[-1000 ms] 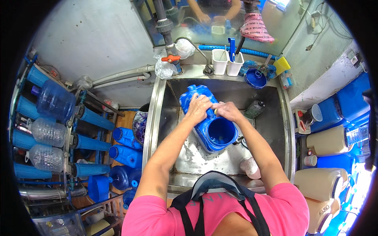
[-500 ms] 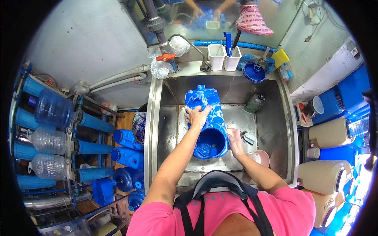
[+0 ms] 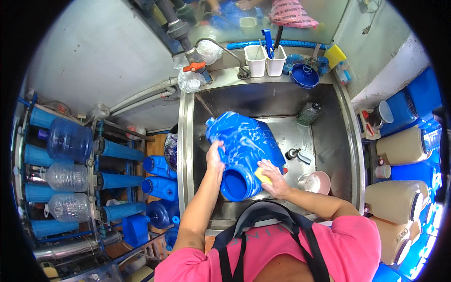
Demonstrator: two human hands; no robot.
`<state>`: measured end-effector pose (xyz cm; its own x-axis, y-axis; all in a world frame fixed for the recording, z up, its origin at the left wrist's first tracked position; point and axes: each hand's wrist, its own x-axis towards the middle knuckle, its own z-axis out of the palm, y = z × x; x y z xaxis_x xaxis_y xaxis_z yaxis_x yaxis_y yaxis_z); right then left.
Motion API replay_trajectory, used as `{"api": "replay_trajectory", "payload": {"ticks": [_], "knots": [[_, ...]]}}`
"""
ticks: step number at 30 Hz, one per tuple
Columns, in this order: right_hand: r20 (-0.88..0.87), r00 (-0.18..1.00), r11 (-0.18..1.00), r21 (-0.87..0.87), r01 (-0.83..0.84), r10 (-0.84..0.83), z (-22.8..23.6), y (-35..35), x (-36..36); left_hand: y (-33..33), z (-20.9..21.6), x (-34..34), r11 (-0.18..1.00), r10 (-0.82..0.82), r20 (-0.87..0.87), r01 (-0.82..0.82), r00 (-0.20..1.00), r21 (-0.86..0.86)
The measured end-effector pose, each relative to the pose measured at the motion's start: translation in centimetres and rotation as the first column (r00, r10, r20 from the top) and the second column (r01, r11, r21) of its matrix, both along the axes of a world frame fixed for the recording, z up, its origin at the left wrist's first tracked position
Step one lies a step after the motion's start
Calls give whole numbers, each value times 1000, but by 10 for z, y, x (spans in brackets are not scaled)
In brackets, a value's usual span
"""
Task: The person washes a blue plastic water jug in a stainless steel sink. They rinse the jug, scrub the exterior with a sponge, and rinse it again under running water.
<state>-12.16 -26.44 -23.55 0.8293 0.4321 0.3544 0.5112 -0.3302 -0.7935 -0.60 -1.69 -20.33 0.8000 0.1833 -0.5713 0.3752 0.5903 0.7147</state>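
A large blue plastic water jug (image 3: 249,141), streaked with white suds, lies tilted in the steel sink (image 3: 282,96). Its wide round mouth faces me, and a small spout points to the far left. Fingers of my left hand (image 3: 215,156) are closed on the jug's left side, partly hidden by it. On the right, near the mouth, my right hand (image 3: 276,181) presses a yellow sponge (image 3: 261,176) against the jug's wall.
Right of the jug lie a dark-handled brush (image 3: 300,155), a pink bowl (image 3: 319,182) and a green bottle (image 3: 308,114). White containers (image 3: 255,61) and a blue lid (image 3: 305,76) line the back ledge. Blue jugs (image 3: 159,165) stand left, beige jugs (image 3: 399,150) right.
The jug has turned, its spout swinging left and its broad sudsy side coming into view. My left hand has shifted from its top to its left side. The sponge now shows under my right hand.
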Motion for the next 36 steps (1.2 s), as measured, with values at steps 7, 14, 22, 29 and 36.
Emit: {"api": "replay_trajectory", "payload": {"ticks": [7,14,22,29,36], "knots": [[-399,742,826,-74,559,-539,-37,36,108,45,-20,-29,982,-186,-184,176,965,-68],[405,878,965,-167,-202,254,-2,183,174,61,-43,-26,964,-135,-352,205,926,172],[-171,720,722,-364,589,-673,-130,-21,160,63,-58,-31,929,-113,-356,225,928,294],[-6,990,977,-161,137,-140,-48,44,-1,61,-55,-32,909,-103,-423,258,900,328],[-388,739,831,-172,528,-550,-112,-63,15,70,-52,-31,921,-241,-427,345,871,183]]}}
